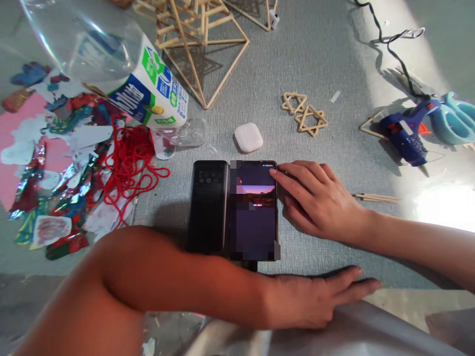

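A smartphone (256,227) lies face up on the table, its lit screen showing a sunset picture and partly blurred out. My right hand (319,200) rests to the right of it with the fingers stretched out. Its index fingertip touches the screen's upper right corner. Close on the left lies a second, black phone (208,207). My left forearm crosses in front of both phones along the table's front edge. At its end my left hand (311,299) lies with two fingers extended to the right, holding nothing. A white earbud case (248,137) sits just beyond the phones.
At left are red yarn (129,168), foil and paper scraps, and a clear plastic bottle (148,94) on its side. Wooden stick frames (206,74) stand behind. Small stick stars (311,120), a blue glue gun (404,131), light-blue scissors (454,118) and loose sticks (376,198) lie right.
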Demonstrator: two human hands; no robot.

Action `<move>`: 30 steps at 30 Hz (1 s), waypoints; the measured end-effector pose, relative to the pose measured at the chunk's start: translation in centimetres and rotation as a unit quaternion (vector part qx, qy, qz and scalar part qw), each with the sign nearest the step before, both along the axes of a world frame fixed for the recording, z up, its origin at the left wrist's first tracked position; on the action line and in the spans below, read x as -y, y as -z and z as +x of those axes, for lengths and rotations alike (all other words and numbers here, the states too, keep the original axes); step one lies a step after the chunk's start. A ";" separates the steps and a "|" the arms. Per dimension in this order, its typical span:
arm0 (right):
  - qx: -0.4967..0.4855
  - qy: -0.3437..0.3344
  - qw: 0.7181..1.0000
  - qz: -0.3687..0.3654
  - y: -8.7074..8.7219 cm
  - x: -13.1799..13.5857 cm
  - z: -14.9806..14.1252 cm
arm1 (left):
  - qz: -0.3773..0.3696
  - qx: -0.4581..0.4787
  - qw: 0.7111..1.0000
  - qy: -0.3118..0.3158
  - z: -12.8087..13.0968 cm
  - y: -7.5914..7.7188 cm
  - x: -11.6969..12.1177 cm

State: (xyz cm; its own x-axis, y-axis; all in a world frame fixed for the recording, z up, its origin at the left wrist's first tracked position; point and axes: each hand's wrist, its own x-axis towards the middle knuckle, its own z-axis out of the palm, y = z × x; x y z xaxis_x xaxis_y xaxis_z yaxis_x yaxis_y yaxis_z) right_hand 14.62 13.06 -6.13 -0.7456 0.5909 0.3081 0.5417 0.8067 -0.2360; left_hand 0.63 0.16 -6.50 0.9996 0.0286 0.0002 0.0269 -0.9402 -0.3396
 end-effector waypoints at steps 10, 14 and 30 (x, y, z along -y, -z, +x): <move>0.007 -0.002 1.000 0.010 -0.1 0.0 0.0 | 0.022 -0.003 1.000 -0.015 0.0 0.1 0.4; 0.003 0.001 1.000 0.000 -0.1 0.0 0.0 | 0.029 0.000 0.999 -0.014 0.1 0.1 0.5; 0.000 0.002 1.000 -0.002 -0.1 0.0 0.0 | 0.025 -0.009 1.000 -0.014 0.0 -0.7 -0.2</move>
